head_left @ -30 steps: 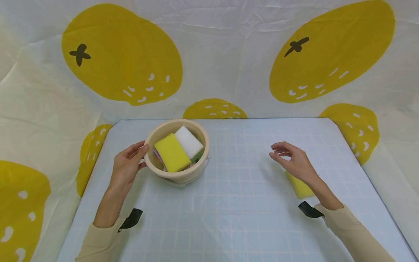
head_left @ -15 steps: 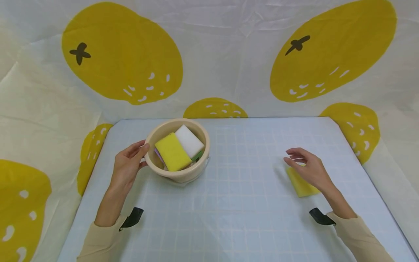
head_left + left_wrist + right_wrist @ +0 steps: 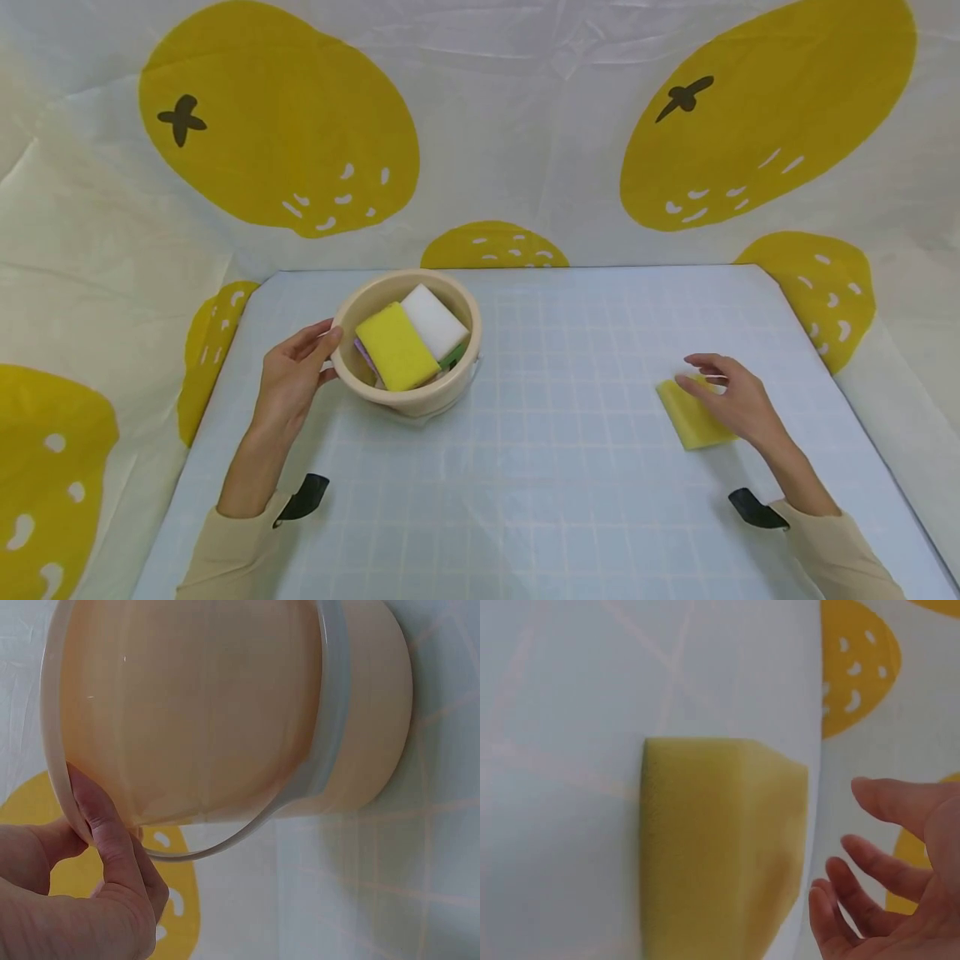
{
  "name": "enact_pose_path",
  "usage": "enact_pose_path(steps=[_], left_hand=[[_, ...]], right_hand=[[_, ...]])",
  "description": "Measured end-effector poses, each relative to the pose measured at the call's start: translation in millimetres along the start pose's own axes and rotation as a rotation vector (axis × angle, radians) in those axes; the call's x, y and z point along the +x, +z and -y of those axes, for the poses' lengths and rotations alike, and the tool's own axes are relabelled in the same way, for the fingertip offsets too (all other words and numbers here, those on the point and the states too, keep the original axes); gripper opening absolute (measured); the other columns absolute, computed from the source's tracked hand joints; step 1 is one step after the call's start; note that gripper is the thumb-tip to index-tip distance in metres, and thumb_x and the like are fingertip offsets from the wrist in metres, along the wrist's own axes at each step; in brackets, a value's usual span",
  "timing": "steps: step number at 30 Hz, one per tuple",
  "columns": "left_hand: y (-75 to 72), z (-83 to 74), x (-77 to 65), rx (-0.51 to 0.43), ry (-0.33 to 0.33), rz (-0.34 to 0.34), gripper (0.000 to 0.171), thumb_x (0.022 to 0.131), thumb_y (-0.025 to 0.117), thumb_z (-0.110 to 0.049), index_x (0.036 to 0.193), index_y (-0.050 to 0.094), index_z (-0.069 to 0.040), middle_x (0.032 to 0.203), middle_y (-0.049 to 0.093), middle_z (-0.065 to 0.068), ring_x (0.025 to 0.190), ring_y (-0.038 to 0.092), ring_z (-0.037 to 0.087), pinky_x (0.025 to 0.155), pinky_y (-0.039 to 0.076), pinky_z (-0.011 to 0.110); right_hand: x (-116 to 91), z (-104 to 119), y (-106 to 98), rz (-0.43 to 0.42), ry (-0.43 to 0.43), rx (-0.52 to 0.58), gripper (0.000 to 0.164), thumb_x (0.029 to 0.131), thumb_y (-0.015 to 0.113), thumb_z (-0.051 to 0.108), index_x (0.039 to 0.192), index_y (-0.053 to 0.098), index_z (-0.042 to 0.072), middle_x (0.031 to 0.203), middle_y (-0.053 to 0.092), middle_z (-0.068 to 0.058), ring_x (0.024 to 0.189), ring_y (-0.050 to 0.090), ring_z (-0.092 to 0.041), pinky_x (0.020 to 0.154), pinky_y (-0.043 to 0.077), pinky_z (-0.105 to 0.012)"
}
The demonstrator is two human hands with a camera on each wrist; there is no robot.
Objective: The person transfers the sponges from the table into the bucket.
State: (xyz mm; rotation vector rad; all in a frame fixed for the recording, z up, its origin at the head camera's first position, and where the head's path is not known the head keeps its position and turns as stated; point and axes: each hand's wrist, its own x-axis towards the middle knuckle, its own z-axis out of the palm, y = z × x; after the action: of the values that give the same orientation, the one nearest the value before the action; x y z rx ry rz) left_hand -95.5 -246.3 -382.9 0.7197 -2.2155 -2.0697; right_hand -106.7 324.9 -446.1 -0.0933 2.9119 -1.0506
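Observation:
At the left of the table stands a cream bucket (image 3: 407,404), with its rim pinched by my left hand (image 3: 291,379). The left wrist view shows the fingers of that hand (image 3: 105,877) on the bucket's rim, and the thin handle (image 3: 225,844) hanging down beside them. A yellow sponge (image 3: 396,346) and a white sponge (image 3: 433,323) lie on top inside the bucket. Over at the right, another yellow sponge (image 3: 693,421) lies on the table. My right hand (image 3: 738,404) hovers over it with loosely bent fingers, holding nothing; the right wrist view shows a gap between hand and sponge (image 3: 705,840).
Purple and green edges of other items show under the sponges in the bucket. A pale blue checked cloth covers the table (image 3: 525,467). A white curtain (image 3: 517,125) with big yellow fruit prints surrounds its back and sides.
My right hand has moved to the right and nearer to me, over the yellow sponge, uncovering more of the sponge's left part. The left hand has stayed on the bucket's rim.

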Motion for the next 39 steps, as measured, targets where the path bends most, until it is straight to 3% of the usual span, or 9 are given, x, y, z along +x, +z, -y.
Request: enact_pose_path(steps=[12, 17, 28, 39], left_hand=[[0.2, -1.7, -1.2, -0.001, 0.001, 0.002, 0.064, 0.092, 0.076, -0.042, 0.144, 0.059, -0.009, 0.117, 0.067, -0.001, 0.096, 0.065, 0.011, 0.076, 0.06, 0.02], [0.2, -1.1, -0.6, -0.02, -0.002, 0.003, 0.065, 0.091, 0.077, -0.042, 0.144, 0.059, -0.009, 0.117, 0.067, -0.001, 0.095, 0.066, 0.011, 0.075, 0.06, 0.02], [0.7, -1.7, 0.9, -0.002, -0.005, -0.002, 0.064, 0.091, 0.077, -0.043, 0.143, 0.06, -0.01, 0.121, 0.066, 0.002, 0.096, 0.065, 0.013, 0.076, 0.06, 0.02], [-0.2, -0.9, 0.7, 0.01, 0.01, 0.008, 0.062, 0.093, 0.075, -0.042, 0.143, 0.06, -0.009, 0.12, 0.066, 0.002, 0.096, 0.065, 0.013, 0.076, 0.06, 0.02]], right_hand=[[-4, -18, -1, 0.117, 0.112, -0.014, 0.074, 0.102, 0.065, 0.039, 0.147, 0.039, -0.013, 0.146, 0.039, -0.04, 0.127, 0.045, -0.058, 0.102, 0.043, -0.069], [-5, -22, -2, 0.157, 0.14, -0.039, 0.075, 0.102, 0.062, 0.045, 0.145, 0.04, -0.013, 0.142, 0.043, -0.04, 0.126, 0.046, -0.058, 0.101, 0.045, -0.069], [2, -13, -13, 0.171, 0.127, -0.076, 0.067, 0.102, 0.061, 0.047, 0.142, 0.048, -0.005, 0.137, 0.051, -0.038, 0.119, 0.055, -0.054, 0.093, 0.053, -0.064], [9, 2, -26, 0.135, 0.035, -0.084, 0.057, 0.101, 0.067, 0.039, 0.136, 0.056, -0.005, 0.128, 0.06, -0.034, 0.112, 0.061, -0.052, 0.088, 0.057, -0.06]])
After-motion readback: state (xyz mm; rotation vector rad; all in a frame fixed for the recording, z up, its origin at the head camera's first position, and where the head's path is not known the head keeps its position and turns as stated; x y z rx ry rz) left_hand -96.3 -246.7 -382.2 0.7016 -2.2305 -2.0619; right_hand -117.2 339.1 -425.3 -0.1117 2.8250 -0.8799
